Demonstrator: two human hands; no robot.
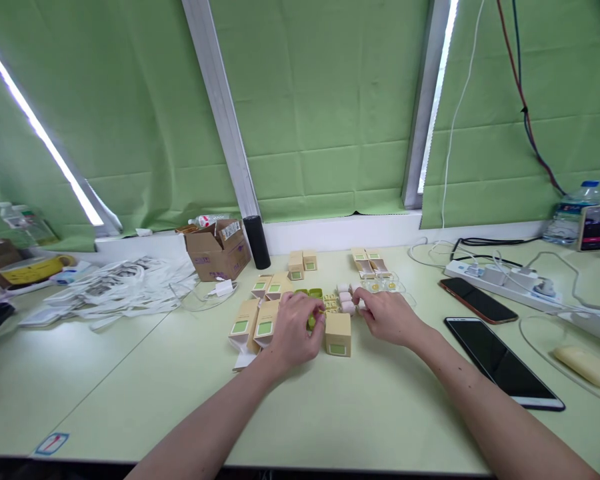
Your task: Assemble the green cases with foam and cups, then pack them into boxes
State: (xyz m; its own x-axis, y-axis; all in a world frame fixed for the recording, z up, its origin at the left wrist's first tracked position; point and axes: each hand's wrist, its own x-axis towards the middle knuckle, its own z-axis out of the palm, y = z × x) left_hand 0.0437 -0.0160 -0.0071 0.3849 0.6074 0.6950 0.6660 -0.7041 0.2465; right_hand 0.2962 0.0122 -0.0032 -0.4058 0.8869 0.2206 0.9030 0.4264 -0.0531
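Observation:
My left hand (pixel 296 327) is closed round a small yellow-green piece (pixel 311 323), partly hidden by the fingers. A pinch forms in my right hand (pixel 384 316), beside several small pale pink pieces (pixel 347 304); what its fingertips hold, if anything, I cannot make out. Between the hands lie small yellow pieces (pixel 331 303) in rows, with green pieces (pixel 315 293) behind them. A closed tan box (pixel 339 335) with a green label stands just in front. Left of my left hand, several tan boxes (pixel 244 323) lie with white flaps showing.
Farther back are two small boxes (pixel 303 264), open boxes (pixel 371 262) and clear plastic pieces (pixel 383 285). A cardboard carton (pixel 217 251), black cylinder (pixel 257 243) and white straps (pixel 125 290) are left. To the right lie phones (pixel 500 360), a power strip (pixel 505 283) and cables.

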